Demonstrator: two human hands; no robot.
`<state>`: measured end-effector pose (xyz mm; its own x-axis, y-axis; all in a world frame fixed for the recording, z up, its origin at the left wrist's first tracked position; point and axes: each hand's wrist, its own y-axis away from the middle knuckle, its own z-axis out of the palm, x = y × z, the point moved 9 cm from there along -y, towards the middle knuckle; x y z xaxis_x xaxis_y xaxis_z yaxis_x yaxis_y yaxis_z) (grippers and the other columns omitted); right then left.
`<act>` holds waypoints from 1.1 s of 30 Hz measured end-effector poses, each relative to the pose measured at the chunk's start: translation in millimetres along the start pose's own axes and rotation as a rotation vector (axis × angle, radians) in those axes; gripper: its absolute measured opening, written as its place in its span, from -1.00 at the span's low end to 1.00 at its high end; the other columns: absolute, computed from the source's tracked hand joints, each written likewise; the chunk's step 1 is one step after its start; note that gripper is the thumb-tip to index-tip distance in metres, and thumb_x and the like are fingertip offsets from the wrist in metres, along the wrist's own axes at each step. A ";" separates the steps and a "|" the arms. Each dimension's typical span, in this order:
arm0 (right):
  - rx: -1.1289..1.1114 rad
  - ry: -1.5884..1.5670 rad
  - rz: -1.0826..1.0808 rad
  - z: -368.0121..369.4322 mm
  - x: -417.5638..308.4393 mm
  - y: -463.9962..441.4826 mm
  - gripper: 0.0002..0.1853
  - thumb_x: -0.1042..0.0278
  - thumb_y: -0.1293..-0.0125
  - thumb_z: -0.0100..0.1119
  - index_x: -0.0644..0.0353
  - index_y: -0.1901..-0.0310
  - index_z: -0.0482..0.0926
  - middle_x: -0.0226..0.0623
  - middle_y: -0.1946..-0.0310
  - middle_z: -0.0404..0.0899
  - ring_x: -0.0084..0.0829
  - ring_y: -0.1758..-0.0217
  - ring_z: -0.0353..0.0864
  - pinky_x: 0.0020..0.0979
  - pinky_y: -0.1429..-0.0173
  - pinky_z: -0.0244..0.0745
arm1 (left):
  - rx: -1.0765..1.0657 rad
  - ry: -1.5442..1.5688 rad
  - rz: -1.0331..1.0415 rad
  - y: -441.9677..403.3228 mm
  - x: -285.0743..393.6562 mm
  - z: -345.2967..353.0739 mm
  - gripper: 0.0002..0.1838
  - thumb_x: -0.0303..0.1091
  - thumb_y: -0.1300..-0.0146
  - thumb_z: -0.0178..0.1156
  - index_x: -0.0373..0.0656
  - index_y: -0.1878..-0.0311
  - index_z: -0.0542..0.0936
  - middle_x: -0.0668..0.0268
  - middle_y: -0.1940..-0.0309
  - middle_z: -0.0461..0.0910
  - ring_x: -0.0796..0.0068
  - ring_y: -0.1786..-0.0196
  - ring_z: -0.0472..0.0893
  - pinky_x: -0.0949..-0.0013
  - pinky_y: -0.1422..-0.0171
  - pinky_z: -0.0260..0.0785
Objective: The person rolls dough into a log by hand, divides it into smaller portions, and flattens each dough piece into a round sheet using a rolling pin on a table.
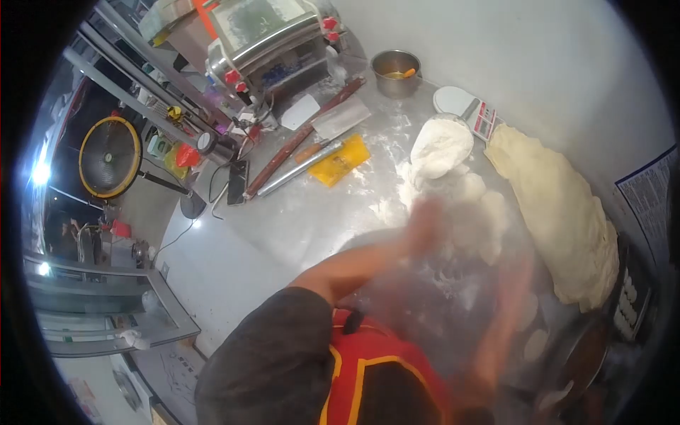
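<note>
My left hand [426, 225] is a motion blur over the floured metal table [319, 227], just below a heap of white flour [440, 147]. My right hand [516, 265] is smeared too, at the right near the lower edge of a long pale dough sheet [559, 212]. Neither hand's fingers can be made out. Several blurred pale dough pieces [489, 227] lie between the flour and my hands. Thin round dough pieces [536, 345] rest at the lower right.
Rolling rods [301, 168], a yellow scraper [340, 161], a cleaver [341, 117] and a phone [238, 182] lie at the upper left. Behind stand a dough machine [273, 42], a metal bowl [396, 74] and a scale [484, 121]. A dark pan [577, 354] sits lower right.
</note>
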<state>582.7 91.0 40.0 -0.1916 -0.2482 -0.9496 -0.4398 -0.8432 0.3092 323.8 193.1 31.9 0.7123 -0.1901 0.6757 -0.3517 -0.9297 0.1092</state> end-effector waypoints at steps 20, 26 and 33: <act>0.870 1.150 0.438 17.3 74.6 139.8 -0.26 -0.04 -0.49 -0.19 0.49 -0.42 0.06 0.23 -0.46 0.00 0.09 -0.55 -0.05 -0.02 -0.58 -0.24 | 0.247 -0.264 -0.308 128.1 -351.4 -225.4 -0.67 -0.37 -0.15 0.17 -0.32 0.05 0.44 -0.06 0.17 0.52 -0.09 -0.03 0.55 0.06 -0.14 0.36; 0.550 0.633 0.008 151.2 96.6 39.3 -0.25 0.01 -0.46 -0.14 0.47 -0.44 -0.01 0.21 -0.47 -0.01 0.11 -0.56 -0.08 -0.05 -0.59 -0.27 | 0.308 -0.163 -0.101 174.5 -297.7 -242.7 -0.66 -0.58 -0.09 0.16 -0.30 0.03 0.43 0.13 0.29 0.42 0.25 0.23 0.48 0.29 0.03 0.35; 0.493 1.048 0.040 167.3 128.6 122.3 -0.23 0.04 -0.45 -0.07 0.41 -0.47 -0.07 0.19 -0.49 -0.07 0.05 -0.59 -0.18 -0.03 -0.60 -0.31 | 0.173 -0.280 0.164 196.1 -238.6 -226.6 -0.66 -0.57 -0.06 0.19 -0.24 0.05 0.42 0.15 0.31 0.41 0.29 0.32 0.45 0.30 0.15 0.35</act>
<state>357.5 35.6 -35.6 0.5065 -0.7387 -0.4448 -0.7885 -0.6055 0.1076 -52.7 127.6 57.3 0.8022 -0.3979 0.4451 -0.3841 -0.9147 -0.1254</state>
